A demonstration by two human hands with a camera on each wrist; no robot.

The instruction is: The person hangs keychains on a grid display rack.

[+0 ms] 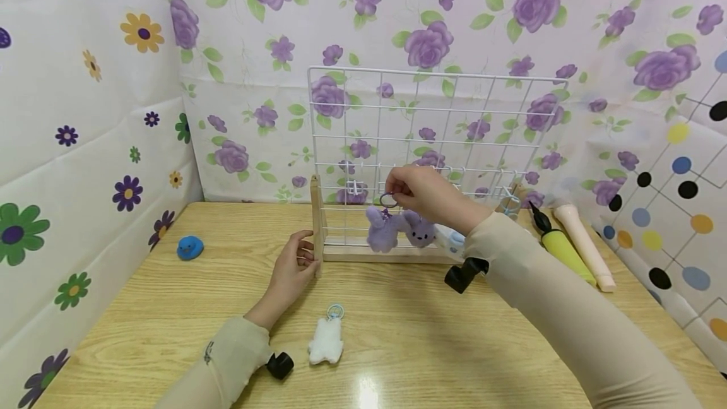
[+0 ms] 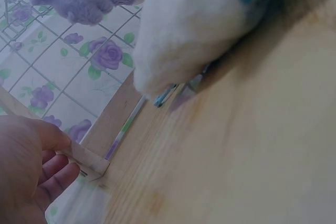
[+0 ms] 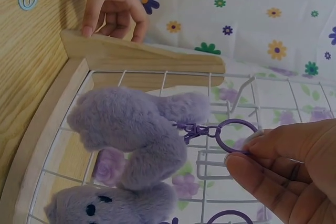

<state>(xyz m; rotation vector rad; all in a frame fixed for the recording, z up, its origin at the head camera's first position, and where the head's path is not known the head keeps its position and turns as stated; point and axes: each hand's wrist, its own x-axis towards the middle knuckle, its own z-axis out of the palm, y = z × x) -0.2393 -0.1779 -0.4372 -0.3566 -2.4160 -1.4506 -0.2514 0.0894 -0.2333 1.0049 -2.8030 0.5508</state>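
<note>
My right hand (image 1: 423, 193) pinches the purple ring (image 3: 220, 135) of a fluffy purple plush keychain (image 1: 383, 232), which dangles in front of a white wire grid rack (image 1: 397, 123). Beside it hangs a second purple plush (image 1: 419, 232) with a small dark face; another purple ring (image 3: 231, 214) shows below in the right wrist view. At the rack's left end, my left hand (image 1: 292, 265) touches the wooden side support (image 3: 142, 59) with thumb and fingers. A white plush keychain (image 1: 326, 341) with a light blue ring lies on the table near that hand.
A blue toy duck (image 1: 190, 247) sits at the left. Right of the rack lie a yellow-green hand pump (image 1: 568, 257) and a pale tube-shaped object (image 1: 586, 248). A white and blue item (image 1: 452, 242) is partly hidden behind the right forearm. Patterned cloth surrounds the wooden table (image 1: 426, 346).
</note>
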